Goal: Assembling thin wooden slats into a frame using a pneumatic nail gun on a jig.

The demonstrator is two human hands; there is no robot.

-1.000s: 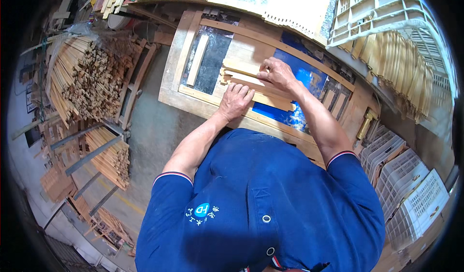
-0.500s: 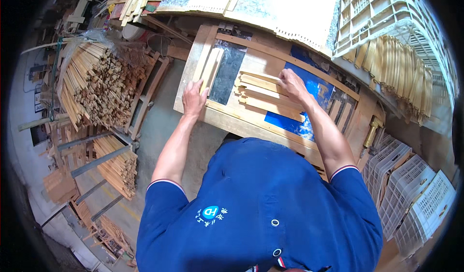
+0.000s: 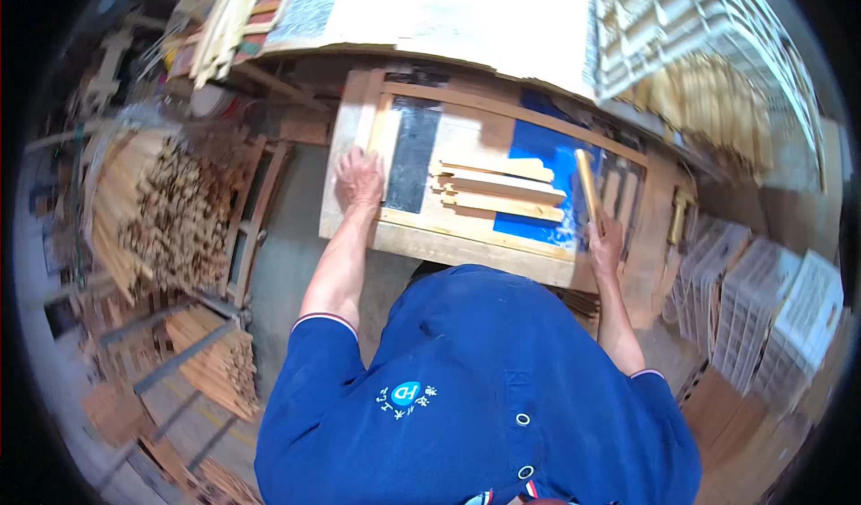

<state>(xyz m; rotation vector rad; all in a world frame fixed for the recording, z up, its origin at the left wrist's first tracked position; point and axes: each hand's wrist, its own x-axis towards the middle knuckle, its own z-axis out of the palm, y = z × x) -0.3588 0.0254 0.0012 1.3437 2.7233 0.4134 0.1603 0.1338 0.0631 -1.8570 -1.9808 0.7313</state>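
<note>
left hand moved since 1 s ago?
Yes. The left hand went from the slats at the middle of the wooden frame out to the frame's left edge, where it now rests.

The wooden frame [image 3: 502, 245] on the bench boxed in the working area, and three flat slats [image 3: 498, 187] lay across its middle, leaving bare blue surface [image 3: 543, 160] only to their far right. The left hand [image 3: 359, 178] rested on the frame's left rail, while the right hand [image 3: 605, 245] gripped a stick [image 3: 587, 182] standing over the right part. White crates [image 3: 708, 30] crowded the far right, and stacked wood strips [image 3: 170, 209] blocked the left.
</note>
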